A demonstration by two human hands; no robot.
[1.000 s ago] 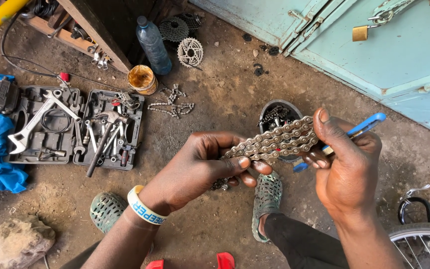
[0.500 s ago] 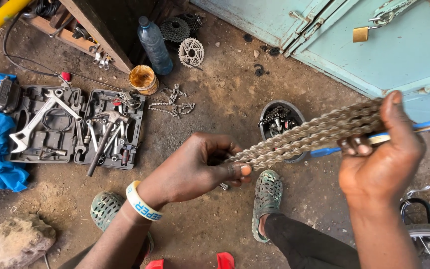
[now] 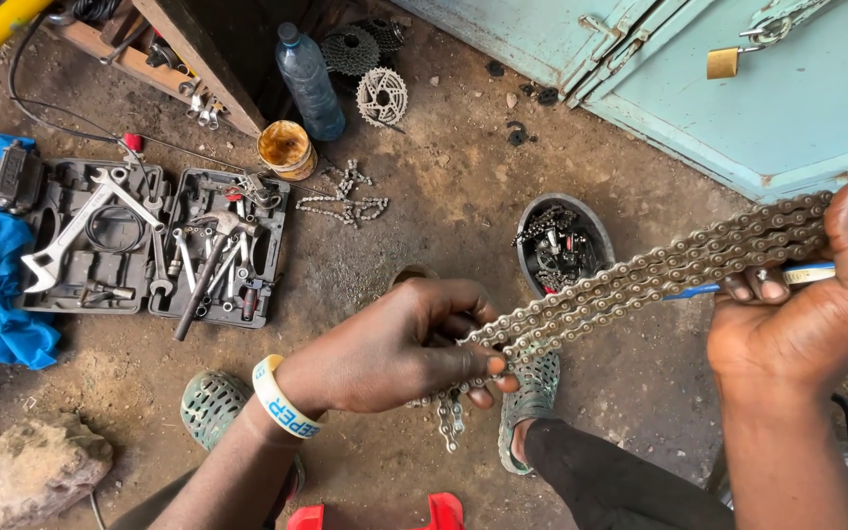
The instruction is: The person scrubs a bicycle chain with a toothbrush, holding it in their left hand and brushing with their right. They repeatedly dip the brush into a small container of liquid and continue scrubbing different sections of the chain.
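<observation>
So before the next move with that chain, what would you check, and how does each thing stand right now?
1. Left hand grips the bicycle chain end: ok.
2. Right hand holds the other end: ok.
3. Chain strands taut between the hands, not sagging: ok.
4. Blue-handled tool kept in the right hand: ok.
5. Links free of damage: cannot tell.
6. Open tool case lies on the ground at the left: ok.

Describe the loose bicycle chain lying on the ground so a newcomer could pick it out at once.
Start at the open grey plastic tool case on the dirt floor. Just past its right edge, below the yellow-rimmed grease tin, lies a short tangled grey metal chain. Unlike the long folded chain stretched between the left hand and right hand, nobody touches it.
</observation>
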